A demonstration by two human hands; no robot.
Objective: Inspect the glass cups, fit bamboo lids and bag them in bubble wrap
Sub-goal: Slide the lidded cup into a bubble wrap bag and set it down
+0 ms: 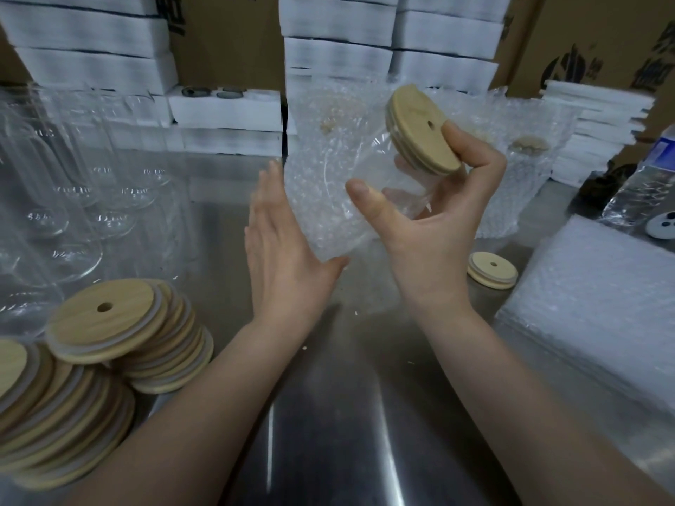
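A: Counting hands: two. Gripping with right hand (pixel 434 228): one glass cup (pixel 380 166), thumb in front, fingertips clamped on the rim of its bamboo lid (pixel 423 129). Held tilted above the table, lid end up and right, base end inside one bubble wrap bag (pixel 314 213).
B: Left?
A: Pressing with left hand (pixel 281 250): fingers straight and together, palm flat against the bag's side, thumb under its lower corner.
B: Lids?
A: One on the held cup. One loose lid (pixel 492 270) flat on the table, right of the right hand. Two fanned lid stacks (pixel 109 345) lower left, too many to count singly.
B: Other cups?
A: Bare cups (pixel 73 199) upside down at left, at least six bases, blurry. Two bagged cups (pixel 526 184) standing behind the hands. One pile of flat bags (pixel 591 315) at right. One water bottle (pixel 643 188) far right.
B: Surface, room?
A: Shiny steel table (pixel 328 414). White foam trays (pixel 91 42) stacked along the back, brown cardboard boxes (pixel 226 38) behind.
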